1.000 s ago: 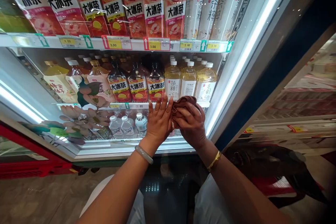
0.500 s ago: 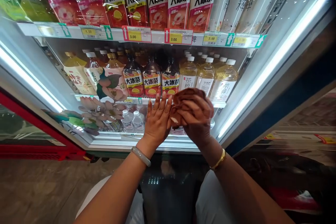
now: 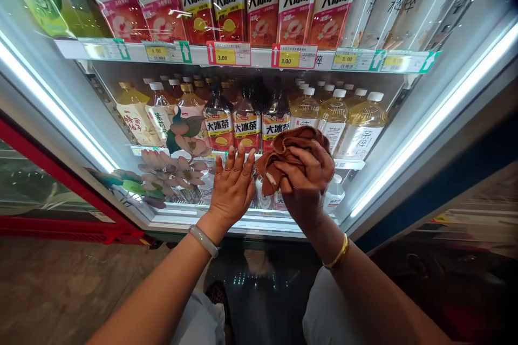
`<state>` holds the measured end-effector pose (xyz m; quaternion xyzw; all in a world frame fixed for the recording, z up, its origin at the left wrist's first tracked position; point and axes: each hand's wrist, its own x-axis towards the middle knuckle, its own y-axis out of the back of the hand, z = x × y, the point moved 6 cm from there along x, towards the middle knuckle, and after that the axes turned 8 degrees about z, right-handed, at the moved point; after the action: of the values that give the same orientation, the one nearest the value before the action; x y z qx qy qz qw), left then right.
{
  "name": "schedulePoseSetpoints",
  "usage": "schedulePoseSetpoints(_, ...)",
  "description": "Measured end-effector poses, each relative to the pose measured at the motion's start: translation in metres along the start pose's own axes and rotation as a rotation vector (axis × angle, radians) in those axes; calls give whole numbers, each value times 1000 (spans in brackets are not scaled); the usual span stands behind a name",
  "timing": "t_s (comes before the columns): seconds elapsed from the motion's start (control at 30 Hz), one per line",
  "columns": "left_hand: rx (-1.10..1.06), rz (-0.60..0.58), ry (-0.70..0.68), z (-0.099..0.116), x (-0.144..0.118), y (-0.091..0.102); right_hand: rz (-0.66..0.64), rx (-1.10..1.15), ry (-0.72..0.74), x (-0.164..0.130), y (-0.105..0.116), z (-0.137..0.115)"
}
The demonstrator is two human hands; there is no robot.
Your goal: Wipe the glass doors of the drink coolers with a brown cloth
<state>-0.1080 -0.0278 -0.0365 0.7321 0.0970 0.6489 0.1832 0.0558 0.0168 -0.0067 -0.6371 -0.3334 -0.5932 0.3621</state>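
Note:
A bunched brown cloth (image 3: 279, 159) is gripped in my right hand (image 3: 305, 178), in front of the glass door of a lit drinks fridge. The fingers curl over the cloth, and a small pale tag shows near its lower edge. My left hand (image 3: 232, 186) lies flat with fingers spread against the glass, to the left of the cloth, holding nothing. Behind the glass, dark iced tea bottles (image 3: 247, 121) stand on the middle shelf above my left hand. Pale yellow tea bottles (image 3: 361, 126) are right of the cloth. Flower decals (image 3: 172, 170) cover the glass at lower left.
Red-labelled drink bottles (image 3: 297, 2) fill the upper shelf, with price tags (image 3: 294, 57) along its edge. A red-framed fridge (image 3: 73, 194) adjoins on the left. A dark blue door frame (image 3: 424, 188) runs down the right side. Brown floor (image 3: 73, 285) shows at lower left.
My left hand has shifted left, away from the cloth, leaving a gap between them. The cloth in my right hand looks more spread out. The fridge and its shelves appear further right in view.

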Motion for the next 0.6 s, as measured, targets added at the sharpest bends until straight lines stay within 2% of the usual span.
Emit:
schedulePoseSetpoints(0.03,-3,5,-3,-2,-2,2,-10,7,-4,-3,-3,-3)
schedulePoseSetpoints(0.2,-1,-1,26,-18,-14,5,-203,119,169,-31,-25,-40)
schedulePoseSetpoints(0.4,-13,47,106,-30,-16,14,-113,149,35,-14,-28,-39)
schedulePoseSetpoints(0.47,0,56,108,-33,-16,16,-110,139,70,-19,-33,-44)
schedulePoseSetpoints(0.6,30,35,103,-43,-20,17,-202,149,199,-42,-44,-54)
